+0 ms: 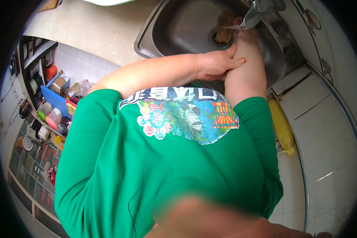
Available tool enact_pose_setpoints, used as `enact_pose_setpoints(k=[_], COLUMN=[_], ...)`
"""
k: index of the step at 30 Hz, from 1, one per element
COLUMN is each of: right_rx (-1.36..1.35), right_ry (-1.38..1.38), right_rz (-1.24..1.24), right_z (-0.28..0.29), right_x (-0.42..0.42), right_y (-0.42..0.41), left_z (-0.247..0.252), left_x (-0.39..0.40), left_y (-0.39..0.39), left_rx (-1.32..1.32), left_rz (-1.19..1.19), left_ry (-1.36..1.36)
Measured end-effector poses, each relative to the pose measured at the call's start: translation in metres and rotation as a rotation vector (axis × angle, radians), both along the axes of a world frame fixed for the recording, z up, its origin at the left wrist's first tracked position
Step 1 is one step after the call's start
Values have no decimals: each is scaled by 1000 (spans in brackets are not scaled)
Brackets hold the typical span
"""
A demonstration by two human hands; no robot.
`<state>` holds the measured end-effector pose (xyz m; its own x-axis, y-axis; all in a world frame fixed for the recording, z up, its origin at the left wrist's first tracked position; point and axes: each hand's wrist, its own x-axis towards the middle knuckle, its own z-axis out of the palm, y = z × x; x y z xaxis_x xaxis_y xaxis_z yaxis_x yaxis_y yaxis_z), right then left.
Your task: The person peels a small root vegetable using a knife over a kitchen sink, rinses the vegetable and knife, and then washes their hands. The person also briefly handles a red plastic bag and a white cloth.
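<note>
My left hand (pixel 218 62) wraps around my right forearm (pixel 246 65), with its thumb and a finger on the skin. My right hand (pixel 247 33) is down in the stainless steel sink (pixel 184 29), mostly hidden behind the metal faucet (pixel 251 18). A thin stream of water runs from the spout. Beside the right hand, a wet brown thing (pixel 225 31) lies over the drain (pixel 213 40); what it is, and whether the right hand touches it, I cannot tell.
A pale countertop (pixel 101 32) runs left of the sink, with a white object's rim (pixel 108 1) at its far edge. To the left stand crowded shelves and a basket (pixel 50 126) of containers. A yellow bag (pixel 281 125) hangs at the right, beside white tiles.
</note>
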<state>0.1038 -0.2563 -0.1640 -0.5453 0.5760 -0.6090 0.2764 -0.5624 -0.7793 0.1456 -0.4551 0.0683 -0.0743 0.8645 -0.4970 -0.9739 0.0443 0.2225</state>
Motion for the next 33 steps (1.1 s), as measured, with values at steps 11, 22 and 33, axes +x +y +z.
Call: enact_pose_setpoints(k=[11, 22, 33], right_rx=[-85, -173, -291], right_ry=[64, 119, 187], right_rz=[-45, -89, -133], right_z=[3, 3, 6], right_x=[1, -11, -11], right_y=[-26, -23, -37], left_z=[-95, -1, -78], left_x=[-67, -25, -41], left_y=[42, 13, 7], left_rx=[-218, 149, 224], left_rz=[180, -55, 287], left_ry=[600, 1810, 1968])
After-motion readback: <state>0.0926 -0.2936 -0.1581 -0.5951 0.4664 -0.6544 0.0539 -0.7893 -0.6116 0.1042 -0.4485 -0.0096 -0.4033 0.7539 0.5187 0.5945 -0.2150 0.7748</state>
